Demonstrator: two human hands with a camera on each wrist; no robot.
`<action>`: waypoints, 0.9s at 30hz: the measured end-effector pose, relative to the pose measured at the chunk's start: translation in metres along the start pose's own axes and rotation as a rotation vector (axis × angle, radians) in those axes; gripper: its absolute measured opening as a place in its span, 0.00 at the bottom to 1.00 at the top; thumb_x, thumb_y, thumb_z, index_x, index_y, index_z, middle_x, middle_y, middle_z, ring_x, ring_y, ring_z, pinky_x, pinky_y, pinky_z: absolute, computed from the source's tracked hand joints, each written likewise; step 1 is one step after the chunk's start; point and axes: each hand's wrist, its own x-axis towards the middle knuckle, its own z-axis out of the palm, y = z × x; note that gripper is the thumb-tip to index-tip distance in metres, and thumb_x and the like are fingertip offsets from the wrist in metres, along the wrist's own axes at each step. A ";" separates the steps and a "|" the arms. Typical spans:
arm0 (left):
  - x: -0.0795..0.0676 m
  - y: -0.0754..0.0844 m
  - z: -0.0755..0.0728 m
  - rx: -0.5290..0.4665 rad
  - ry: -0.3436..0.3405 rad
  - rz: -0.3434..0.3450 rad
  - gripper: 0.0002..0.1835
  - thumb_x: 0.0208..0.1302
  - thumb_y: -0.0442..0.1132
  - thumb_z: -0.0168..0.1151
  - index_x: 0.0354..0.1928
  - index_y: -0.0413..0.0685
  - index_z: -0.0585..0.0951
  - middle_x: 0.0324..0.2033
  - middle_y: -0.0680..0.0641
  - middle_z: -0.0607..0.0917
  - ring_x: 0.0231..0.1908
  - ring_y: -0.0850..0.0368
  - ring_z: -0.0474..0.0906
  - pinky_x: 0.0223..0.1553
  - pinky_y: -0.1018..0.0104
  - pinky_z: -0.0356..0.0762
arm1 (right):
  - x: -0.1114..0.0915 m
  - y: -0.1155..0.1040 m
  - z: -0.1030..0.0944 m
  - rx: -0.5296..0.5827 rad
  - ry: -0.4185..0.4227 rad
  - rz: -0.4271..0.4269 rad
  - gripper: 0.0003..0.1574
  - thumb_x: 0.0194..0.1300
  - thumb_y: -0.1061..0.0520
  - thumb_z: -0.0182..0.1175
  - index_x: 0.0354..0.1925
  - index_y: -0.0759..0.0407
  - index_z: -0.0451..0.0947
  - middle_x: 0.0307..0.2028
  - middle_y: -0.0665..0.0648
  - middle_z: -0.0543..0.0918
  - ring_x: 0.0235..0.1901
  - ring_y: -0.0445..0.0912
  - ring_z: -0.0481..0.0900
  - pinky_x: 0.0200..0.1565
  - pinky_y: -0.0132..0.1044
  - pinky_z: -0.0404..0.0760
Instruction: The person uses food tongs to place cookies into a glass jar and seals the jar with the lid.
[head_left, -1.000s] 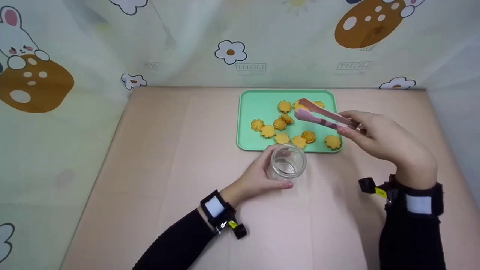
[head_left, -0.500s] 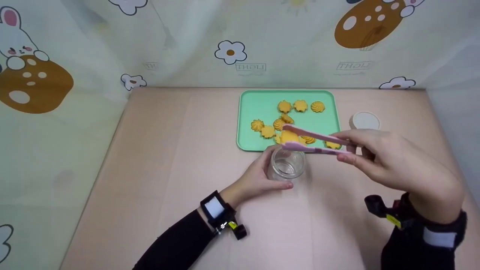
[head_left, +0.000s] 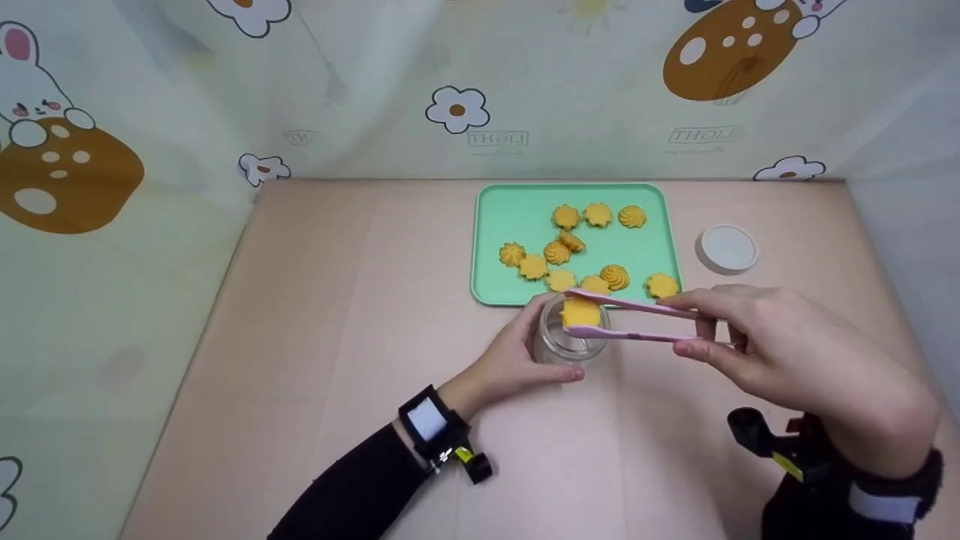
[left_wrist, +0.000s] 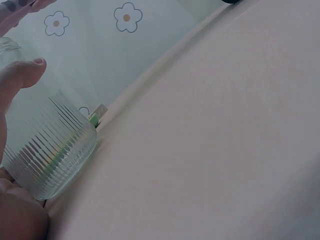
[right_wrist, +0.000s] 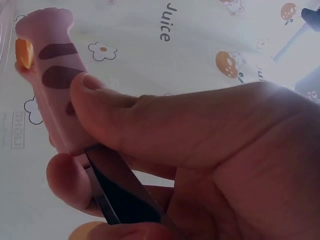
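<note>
My left hand [head_left: 510, 364] holds a clear glass jar [head_left: 556, 351] upright on the table, its mouth uncovered. In the left wrist view the thumb lies against the ribbed jar [left_wrist: 60, 145]. With my right hand [head_left: 802, 360] I grip pink tongs [head_left: 645, 337]. Between the tong tips sits a yellow cookie [head_left: 581, 313], over the jar's mouth. The right wrist view shows the thumb pressing the pink tongs [right_wrist: 55, 35], with the cookie [right_wrist: 24, 54] partly hidden behind a tip. Just behind the jar is a green tray [head_left: 499, 217] bearing several flower-shaped and swirled cookies.
A round white lid [head_left: 727, 250] lies right of the tray on the pinkish table [head_left: 337, 300]. A printed cloth [head_left: 360, 90] hangs along the back and sides. Each wrist wears a strap with a small camera.
The right hand has brought the tongs from above the tray toward the front, with the cookie, to the jar's mouth. The white lid has come into view. The left hand and jar have stayed put.
</note>
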 end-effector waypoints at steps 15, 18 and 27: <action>0.001 -0.001 0.000 -0.013 -0.012 0.017 0.53 0.54 0.39 0.88 0.80 0.64 0.68 0.72 0.55 0.77 0.72 0.56 0.73 0.76 0.54 0.71 | 0.006 -0.005 0.004 -0.020 -0.103 0.073 0.22 0.70 0.50 0.77 0.60 0.50 0.89 0.32 0.34 0.78 0.29 0.34 0.71 0.32 0.35 0.73; 0.001 -0.001 0.000 -0.014 -0.011 0.024 0.53 0.54 0.39 0.88 0.80 0.63 0.68 0.72 0.55 0.77 0.72 0.56 0.73 0.76 0.54 0.70 | 0.008 -0.005 0.006 -0.022 -0.126 0.093 0.23 0.71 0.49 0.76 0.61 0.50 0.89 0.32 0.34 0.79 0.30 0.36 0.72 0.33 0.37 0.75; 0.000 -0.002 0.000 -0.012 -0.004 0.015 0.53 0.54 0.39 0.88 0.79 0.64 0.68 0.71 0.55 0.78 0.70 0.55 0.75 0.76 0.53 0.71 | 0.015 -0.008 0.011 -0.001 -0.182 0.151 0.23 0.72 0.48 0.76 0.61 0.52 0.89 0.30 0.37 0.79 0.31 0.39 0.74 0.34 0.38 0.76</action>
